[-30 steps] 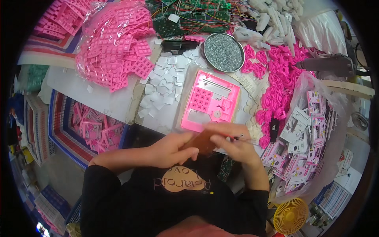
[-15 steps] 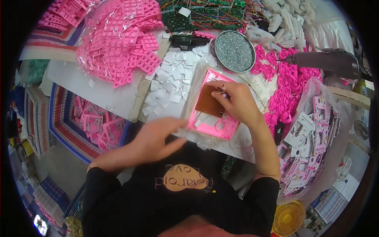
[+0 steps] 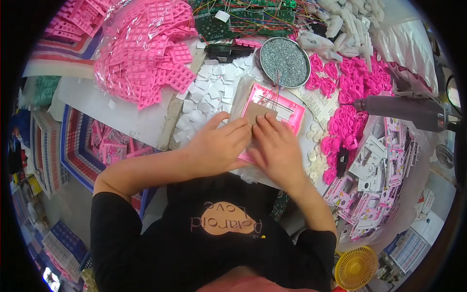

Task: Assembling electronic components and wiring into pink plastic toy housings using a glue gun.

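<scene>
Just in front of me lies a pink plastic case (image 3: 292, 104), tilted a little on the table. Inside it sits a brown circuit board (image 3: 261, 112), with thin wires (image 3: 276, 92) running up from its far side. My right hand (image 3: 278, 153) rests its outstretched fingertips on the near part of the board. From the left, my left hand (image 3: 219, 146) reaches over the case's left side; its fingers are extended, with the tips meeting the right hand's at the board. Both hands cover the near half of the case.
A round bowl of small metal screws (image 3: 284, 61) stands beyond the case. White square pieces (image 3: 209, 92) lie left of it; pink rings (image 3: 348, 121) and white discs (image 3: 314, 155) lie right. A dark electric screwdriver (image 3: 404, 112) hangs at right. A bag of pink keypad frames (image 3: 146, 53) sits at far left.
My left hand has moved right and forward onto the case. My right hand has let go of its pinch and drawn nearer, fingers now laid on the board. The wires now stretch beyond the board.
</scene>
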A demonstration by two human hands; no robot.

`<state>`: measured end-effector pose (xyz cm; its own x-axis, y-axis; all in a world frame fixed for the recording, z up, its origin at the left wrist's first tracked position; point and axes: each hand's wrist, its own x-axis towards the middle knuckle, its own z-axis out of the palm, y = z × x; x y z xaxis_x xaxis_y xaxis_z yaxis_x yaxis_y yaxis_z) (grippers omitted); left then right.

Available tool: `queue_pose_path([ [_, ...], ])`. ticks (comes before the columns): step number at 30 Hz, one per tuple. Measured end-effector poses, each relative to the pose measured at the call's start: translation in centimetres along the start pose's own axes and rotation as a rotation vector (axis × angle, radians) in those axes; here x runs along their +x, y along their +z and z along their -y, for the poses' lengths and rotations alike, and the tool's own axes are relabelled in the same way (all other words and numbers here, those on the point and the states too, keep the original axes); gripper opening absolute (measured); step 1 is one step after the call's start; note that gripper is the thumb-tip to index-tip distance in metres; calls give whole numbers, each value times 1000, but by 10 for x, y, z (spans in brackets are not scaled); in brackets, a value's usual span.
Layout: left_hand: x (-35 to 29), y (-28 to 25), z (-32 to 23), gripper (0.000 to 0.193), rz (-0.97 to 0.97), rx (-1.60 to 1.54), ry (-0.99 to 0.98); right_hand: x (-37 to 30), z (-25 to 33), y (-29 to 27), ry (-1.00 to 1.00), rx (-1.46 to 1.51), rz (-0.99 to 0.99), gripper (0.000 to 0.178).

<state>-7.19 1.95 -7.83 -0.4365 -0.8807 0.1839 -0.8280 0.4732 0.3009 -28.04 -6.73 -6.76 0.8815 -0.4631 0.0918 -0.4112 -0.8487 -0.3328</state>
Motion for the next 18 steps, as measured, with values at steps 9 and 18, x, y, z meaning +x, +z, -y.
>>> queue_pose_path([
  [9, 35, -34, 27, 46, 349, -236, 2, 4, 8, -5, -32, -152, 42, 47],
  [18, 197, 25, 122, 8, 175, 223, -78, 7, 18, -6, -4, -200, 24, 43],
])
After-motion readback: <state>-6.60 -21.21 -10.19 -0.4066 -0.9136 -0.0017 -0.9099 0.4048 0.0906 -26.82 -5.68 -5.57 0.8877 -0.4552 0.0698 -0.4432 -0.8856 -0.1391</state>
